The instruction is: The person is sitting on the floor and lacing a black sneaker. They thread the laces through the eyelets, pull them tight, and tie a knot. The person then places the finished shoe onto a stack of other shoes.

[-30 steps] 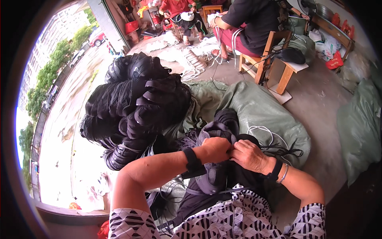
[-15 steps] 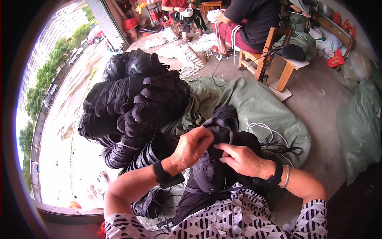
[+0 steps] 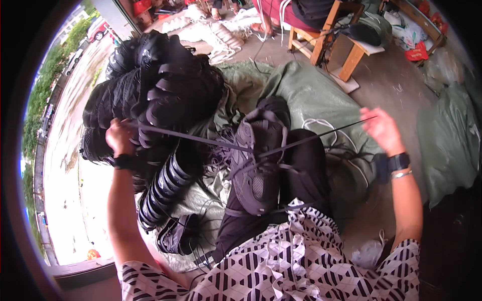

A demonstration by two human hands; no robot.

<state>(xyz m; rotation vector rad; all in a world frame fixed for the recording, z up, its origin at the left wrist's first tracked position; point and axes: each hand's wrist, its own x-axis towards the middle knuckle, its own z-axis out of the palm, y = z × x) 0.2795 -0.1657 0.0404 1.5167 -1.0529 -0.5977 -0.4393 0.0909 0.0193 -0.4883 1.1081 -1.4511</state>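
Beside an open doorway, a worker in a patterned shirt (image 3: 266, 256) draws out both strands of a dark lace (image 3: 201, 140) above a dark grey shoe (image 3: 255, 188) lying across a lap of black trousers (image 3: 309, 173). Half a second earlier the two hands met close together over the shoe; now they stand wide apart on either side of it. The change suggests that close fingerwork at the lacing has given way to a long pull that takes up slack.

The left hand (image 3: 119, 136), out beside a heap of black shoes (image 3: 173, 93), appears closed on one strand, though blur softens the fingers. The right hand (image 3: 382, 129), raised near a green sack (image 3: 321, 95), seems to pinch the other strand between its fingertips. Both lengths run nearly straight, crossing over the front of the shoe.

The shoe rests with its toe toward the worker's body and its padded opening facing away. Its upper has a mesh panel near the toe, bordered by smoother overlays, and more lacing lies loose along its side. Nearby, a curved row of nested dark footwear (image 3: 168, 185) sits below the heap, with a single dark shoe (image 3: 176, 235) beside it.
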